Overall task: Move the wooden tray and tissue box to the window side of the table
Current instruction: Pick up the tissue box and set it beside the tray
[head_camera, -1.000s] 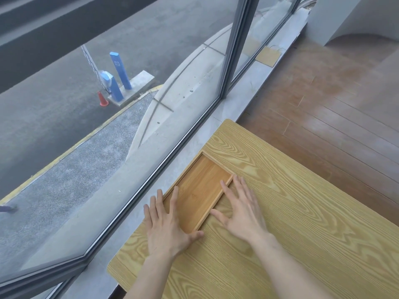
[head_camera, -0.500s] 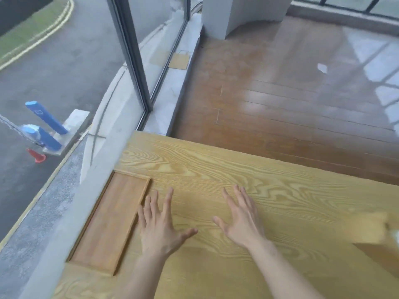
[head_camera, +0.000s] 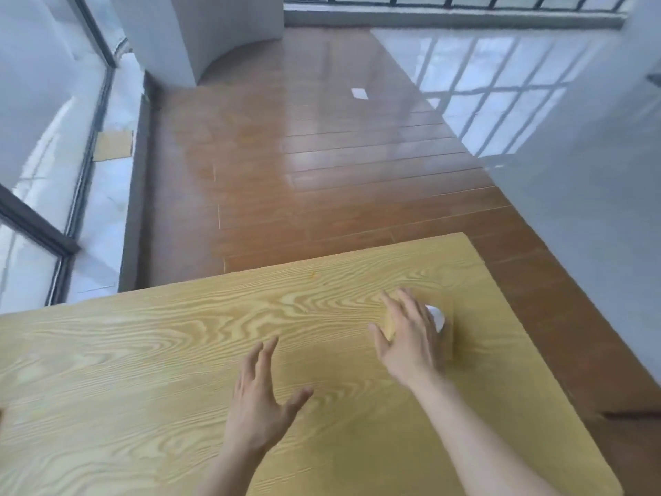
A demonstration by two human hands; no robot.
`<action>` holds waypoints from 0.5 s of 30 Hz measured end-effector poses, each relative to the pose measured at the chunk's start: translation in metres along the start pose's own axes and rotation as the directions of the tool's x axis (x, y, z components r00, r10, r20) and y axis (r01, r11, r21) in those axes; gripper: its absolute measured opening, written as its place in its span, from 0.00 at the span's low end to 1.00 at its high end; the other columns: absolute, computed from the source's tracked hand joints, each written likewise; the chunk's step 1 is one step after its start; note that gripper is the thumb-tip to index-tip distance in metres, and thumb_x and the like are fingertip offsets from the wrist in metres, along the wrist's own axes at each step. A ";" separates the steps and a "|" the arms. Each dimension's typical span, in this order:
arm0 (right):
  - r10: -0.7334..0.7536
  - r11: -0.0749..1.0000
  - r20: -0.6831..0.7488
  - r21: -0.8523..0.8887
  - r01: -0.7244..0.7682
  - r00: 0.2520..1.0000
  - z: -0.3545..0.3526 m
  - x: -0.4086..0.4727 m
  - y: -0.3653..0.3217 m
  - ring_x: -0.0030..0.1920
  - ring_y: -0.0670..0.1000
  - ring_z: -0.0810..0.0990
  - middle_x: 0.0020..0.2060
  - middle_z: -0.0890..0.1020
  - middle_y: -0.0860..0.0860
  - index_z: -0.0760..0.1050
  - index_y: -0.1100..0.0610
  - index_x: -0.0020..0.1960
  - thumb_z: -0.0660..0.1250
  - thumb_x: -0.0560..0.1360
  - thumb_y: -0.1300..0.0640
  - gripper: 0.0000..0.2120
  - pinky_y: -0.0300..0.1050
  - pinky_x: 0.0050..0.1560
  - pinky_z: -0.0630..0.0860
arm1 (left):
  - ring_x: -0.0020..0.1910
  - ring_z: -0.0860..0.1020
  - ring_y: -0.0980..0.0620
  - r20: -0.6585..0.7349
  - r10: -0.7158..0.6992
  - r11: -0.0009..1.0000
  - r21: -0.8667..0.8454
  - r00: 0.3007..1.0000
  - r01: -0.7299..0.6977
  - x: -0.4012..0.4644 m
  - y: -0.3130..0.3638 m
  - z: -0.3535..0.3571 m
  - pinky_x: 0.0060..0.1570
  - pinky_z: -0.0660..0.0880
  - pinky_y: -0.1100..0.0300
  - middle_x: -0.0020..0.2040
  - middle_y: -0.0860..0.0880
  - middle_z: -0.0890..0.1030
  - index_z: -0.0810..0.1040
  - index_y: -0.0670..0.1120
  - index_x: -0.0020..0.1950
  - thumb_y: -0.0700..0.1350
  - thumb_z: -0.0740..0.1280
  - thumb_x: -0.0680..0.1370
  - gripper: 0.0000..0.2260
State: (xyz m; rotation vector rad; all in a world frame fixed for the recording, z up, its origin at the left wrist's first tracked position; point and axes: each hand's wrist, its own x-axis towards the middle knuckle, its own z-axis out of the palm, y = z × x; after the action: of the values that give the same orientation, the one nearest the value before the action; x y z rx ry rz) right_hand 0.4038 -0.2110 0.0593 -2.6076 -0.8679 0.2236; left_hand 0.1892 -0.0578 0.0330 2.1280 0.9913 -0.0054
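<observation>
Glossy reddish-brown plank floor (head_camera: 322, 180) mirrors a gridded window. Dark-framed floor-to-ceiling glazing (head_camera: 32, 216) on left. White curved wall pillar (head_camera: 214, 34) at far end. Yellow wood-grain tabletop (head_camera: 143, 370) in foreground.

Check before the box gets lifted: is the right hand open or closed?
Open: the right hand has fingers spread over the blurred tissue box, not yet closed on it.

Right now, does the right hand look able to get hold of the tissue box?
Probably yes. The right hand is open, fingers spread, directly over the tissue box near the table's right side, and nothing lies between them. The box is blurred and mostly hidden, so contact cannot be told.
</observation>
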 end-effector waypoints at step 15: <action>0.372 0.845 0.115 0.369 -0.388 0.921 -0.020 0.033 0.136 0.64 0.55 0.79 0.62 0.83 0.49 0.81 0.52 0.64 0.61 0.82 0.39 0.22 0.53 0.64 0.74 | 0.63 0.75 0.56 0.342 -0.223 0.820 -0.441 0.913 0.365 0.007 0.142 0.139 0.61 0.71 0.58 0.67 0.54 0.75 0.67 0.54 0.74 0.56 0.73 0.73 0.31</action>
State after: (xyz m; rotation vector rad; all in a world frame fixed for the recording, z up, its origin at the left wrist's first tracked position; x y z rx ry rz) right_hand 0.5089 -0.2971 0.0214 -2.3733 -0.2625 0.5008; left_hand 0.3281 -0.2003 0.0252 1.4380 1.0168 -0.1791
